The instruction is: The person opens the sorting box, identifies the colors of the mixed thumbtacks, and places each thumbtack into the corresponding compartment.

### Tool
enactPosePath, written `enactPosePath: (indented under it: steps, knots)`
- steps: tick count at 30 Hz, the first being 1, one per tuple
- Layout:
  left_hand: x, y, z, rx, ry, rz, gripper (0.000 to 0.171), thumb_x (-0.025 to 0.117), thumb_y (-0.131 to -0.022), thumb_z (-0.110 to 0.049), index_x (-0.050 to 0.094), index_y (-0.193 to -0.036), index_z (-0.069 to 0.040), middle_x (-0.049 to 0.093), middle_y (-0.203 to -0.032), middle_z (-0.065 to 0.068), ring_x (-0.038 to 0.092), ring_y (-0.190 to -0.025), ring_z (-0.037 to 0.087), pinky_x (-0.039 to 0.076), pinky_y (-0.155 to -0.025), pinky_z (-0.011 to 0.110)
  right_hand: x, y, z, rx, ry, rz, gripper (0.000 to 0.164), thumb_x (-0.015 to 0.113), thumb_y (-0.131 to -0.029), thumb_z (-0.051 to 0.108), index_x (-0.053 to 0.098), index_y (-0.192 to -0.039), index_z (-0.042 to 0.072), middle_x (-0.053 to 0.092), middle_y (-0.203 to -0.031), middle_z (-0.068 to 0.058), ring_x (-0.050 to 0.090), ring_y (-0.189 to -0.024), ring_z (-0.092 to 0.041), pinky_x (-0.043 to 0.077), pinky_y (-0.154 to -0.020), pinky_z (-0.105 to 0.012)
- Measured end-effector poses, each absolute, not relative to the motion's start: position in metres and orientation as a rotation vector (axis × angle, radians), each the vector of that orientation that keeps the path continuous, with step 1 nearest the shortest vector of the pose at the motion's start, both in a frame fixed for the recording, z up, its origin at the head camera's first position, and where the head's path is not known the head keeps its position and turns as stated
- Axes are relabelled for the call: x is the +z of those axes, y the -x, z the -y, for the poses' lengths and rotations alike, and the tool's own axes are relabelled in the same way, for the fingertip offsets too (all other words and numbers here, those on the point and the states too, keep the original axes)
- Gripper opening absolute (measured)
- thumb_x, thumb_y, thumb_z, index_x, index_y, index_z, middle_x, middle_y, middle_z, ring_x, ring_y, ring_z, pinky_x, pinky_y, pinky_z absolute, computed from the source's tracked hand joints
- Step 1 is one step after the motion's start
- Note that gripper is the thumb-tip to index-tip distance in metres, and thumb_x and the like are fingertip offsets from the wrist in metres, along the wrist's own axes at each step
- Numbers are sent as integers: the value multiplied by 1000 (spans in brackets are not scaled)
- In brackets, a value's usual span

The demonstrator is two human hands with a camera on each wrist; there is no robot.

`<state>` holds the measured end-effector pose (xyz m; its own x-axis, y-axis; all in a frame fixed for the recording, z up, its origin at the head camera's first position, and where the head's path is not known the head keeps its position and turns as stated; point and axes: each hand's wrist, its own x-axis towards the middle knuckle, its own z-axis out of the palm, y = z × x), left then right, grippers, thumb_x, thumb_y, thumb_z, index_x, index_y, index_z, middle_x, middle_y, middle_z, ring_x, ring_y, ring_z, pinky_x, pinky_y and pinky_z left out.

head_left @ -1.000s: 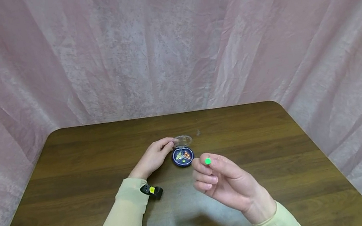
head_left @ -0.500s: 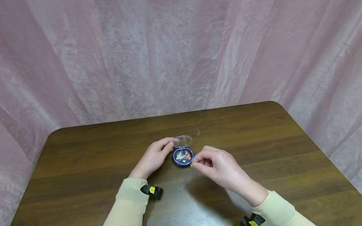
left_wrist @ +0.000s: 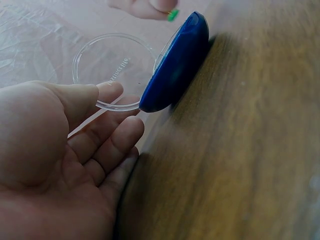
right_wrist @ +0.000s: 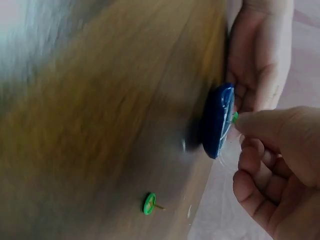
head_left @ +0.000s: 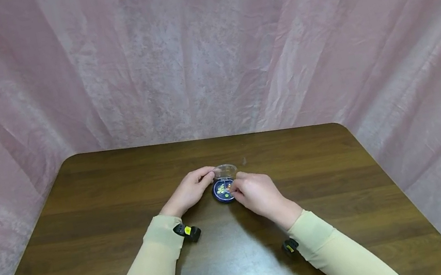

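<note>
A small round blue case stands on the table with its clear lid raised. Dividers split it into compartments: pale green-yellow thumbtacks show at left, one green piece in the front one, and the right one is partly covered by my right hand. My left hand pinches the lid's rim between thumb and fingers, the other fingers loosely curled beneath. Thumb and forefinger of my right hand pinch a green thumbtack right over the open case, the other fingers curled.
Another green thumbtack lies on the brown wooden table, its brass point sticking up at a slant. A tiny clear mark or scrap shows behind the case. Pink curtains hang beyond the table's far edge.
My right hand has turned palm down and moved forward and left with the green thumbtack, from in front of the case to over it. My left hand keeps its hold on the lid.
</note>
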<state>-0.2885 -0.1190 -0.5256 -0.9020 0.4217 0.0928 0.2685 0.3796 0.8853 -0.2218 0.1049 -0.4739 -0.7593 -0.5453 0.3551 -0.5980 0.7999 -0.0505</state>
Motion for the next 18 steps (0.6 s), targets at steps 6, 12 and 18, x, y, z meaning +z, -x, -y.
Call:
enactPosePath:
  steps: [6,12,18]
  knots:
    - [-524,287,119,1542,-595,-2484,31,50,-105,-36,67,-129,-26,63,-126,-13,53,-124,8,38,-106,34,-477,230,-101,75,-1018,2599,10,71,-88,17,70,-79,22,54,-79,7,56,-66,-11,49,-58,-32]
    - [-525,287,119,1539,-613,-2487,30,49,-105,-37,66,-128,-31,63,-125,-15,53,-124,7,38,-105,34,-478,233,-97,12,-1055,2586,16,72,-89,19,66,-74,21,54,-79,5,57,-68,-14,48,-59,-33]
    - [-527,288,119,1532,-627,-2492,30,49,-105,-38,66,-129,-31,63,-125,-16,52,-125,7,38,-106,34,-478,235,-97,-29,-1063,2586,18,73,-88,22,66,-72,22,53,-77,6,56,-66,-14,48,-59,-33]
